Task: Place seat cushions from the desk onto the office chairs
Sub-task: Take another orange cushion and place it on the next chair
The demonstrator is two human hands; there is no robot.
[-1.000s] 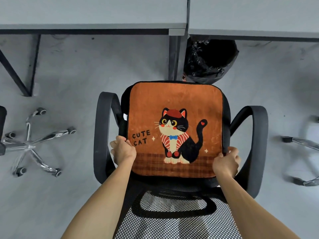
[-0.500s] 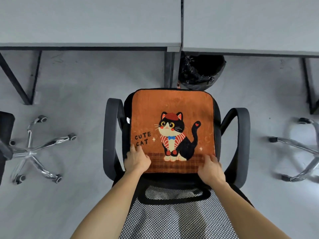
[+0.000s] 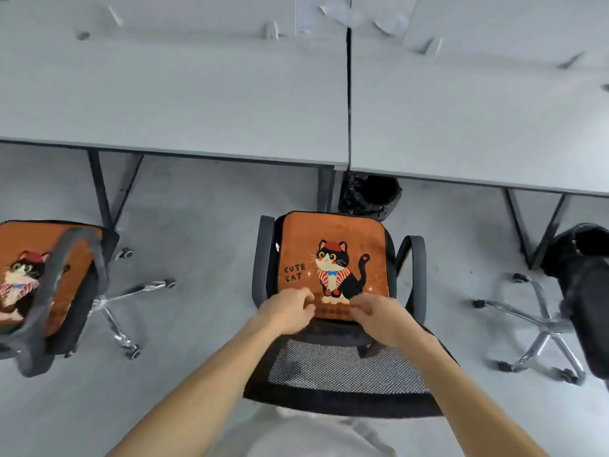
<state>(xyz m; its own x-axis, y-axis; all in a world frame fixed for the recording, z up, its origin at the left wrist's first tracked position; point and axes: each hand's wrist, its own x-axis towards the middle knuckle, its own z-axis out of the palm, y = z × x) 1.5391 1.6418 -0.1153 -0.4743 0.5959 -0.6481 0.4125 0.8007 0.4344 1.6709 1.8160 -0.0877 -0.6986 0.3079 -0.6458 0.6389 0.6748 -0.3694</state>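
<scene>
Lower centre of the frame: the left hand (image 3: 286, 311) and right hand (image 3: 379, 316) lie side by side over the near edge of an orange seat cushion (image 3: 333, 252). The fingers of both are loosely curled and grip nothing visible. Motion blur hides whether the fingertips touch the fabric. Both forearms run up from the bottom edge.

The seat cushion, printed with a black-and-white cat in a red cap and the words "CUTE CAT", lies flat on the seat of the central office chair (image 3: 262, 258), between the two black armrests. The chair's mesh backrest (image 3: 342, 371) shows below the hands.

At the left edge, a second cushion (image 3: 19, 239) of the same print lies on the seat of a left chair (image 3: 56, 285), partly crossed by that chair's armrest.

At the right edge stands a third chair (image 3: 586, 291), black, with a chrome star base and no cushion in sight on it.

Above, two grey desks, the left desk (image 3: 164, 94) and the right desk (image 3: 478, 120), meet at a dark seam. A bin lined with a black bag (image 3: 370, 196) stands under them, just beyond the central chair.
</scene>
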